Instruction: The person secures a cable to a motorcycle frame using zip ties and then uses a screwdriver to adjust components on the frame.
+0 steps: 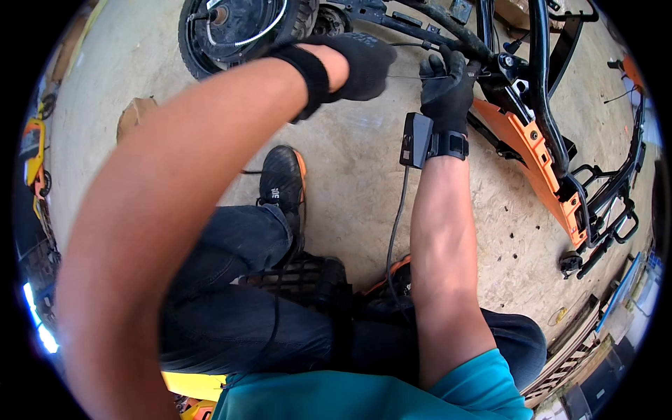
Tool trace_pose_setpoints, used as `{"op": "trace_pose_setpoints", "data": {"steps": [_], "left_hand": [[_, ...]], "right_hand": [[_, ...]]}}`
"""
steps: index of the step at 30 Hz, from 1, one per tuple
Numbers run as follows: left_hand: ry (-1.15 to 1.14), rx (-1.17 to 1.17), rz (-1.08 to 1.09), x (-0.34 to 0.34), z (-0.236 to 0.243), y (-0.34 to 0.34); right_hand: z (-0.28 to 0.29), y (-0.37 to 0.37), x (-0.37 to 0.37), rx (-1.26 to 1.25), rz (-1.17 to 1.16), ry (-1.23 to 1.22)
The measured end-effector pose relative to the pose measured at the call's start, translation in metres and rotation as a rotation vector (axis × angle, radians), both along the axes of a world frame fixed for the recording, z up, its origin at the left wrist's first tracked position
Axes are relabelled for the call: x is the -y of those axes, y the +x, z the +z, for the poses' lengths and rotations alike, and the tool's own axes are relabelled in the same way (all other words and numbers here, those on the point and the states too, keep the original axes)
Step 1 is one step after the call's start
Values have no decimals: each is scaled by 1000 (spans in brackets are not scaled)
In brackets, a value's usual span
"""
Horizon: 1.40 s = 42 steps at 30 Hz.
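My left hand [367, 66], in a black glove, is closed like a fist in front of the black frame, slightly blurred. A thin dark strand [411, 77] runs taut from it across to my right hand [448, 87]; whether it is a wire or a cable tie I cannot tell. My right hand, also gloved, has its fingers curled beside a black tube of the vehicle frame [539, 91]. What its fingertips grip is hidden. Just beyond both hands, a black cable [409, 45] passes along the frame. A black box with a cord [416, 140] is strapped at my right wrist.
A wheel with a black tyre [192, 38] lies at the far left. An orange panel [535, 150] is fixed along the frame on the right. A piece of cardboard [135, 115] rests on the concrete floor [357, 182]. Wooden slats [563, 360] stand at the lower right.
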<state>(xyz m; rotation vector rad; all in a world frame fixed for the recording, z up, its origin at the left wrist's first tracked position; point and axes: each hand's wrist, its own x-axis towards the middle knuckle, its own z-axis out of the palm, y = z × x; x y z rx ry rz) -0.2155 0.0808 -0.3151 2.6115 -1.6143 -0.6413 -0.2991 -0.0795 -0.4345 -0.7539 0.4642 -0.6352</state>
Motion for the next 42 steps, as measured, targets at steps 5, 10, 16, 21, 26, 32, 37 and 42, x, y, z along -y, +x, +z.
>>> {"op": "trace_pose_setpoints", "data": {"steps": [5,10,16,21,26,32,37,42], "left_hand": [[-268,-265,237,26,-38,-14],[-281,-376,340,32,-64,-24],[-279,-370,377,35,-78,-26],[-467,-389,539,50,-87,-26],[-669,-378,535,68,-86,-31],[-712,-396,565,81,-77,-30],[-685,-666,537,97,-82,-10],[-656,-547,446,124,-106,8]], "right_hand": [[-7,1,3,-8,-9,-47],[-12,0,5,-39,-7,-194],[-10,5,-1,-164,-79,-313],[-15,6,-1,-195,-93,-349],[-19,9,2,-151,-139,-449],[-12,2,-2,-137,-82,-350],[-13,4,-5,-198,-143,-429],[-23,1,2,-317,-171,-858]]}}
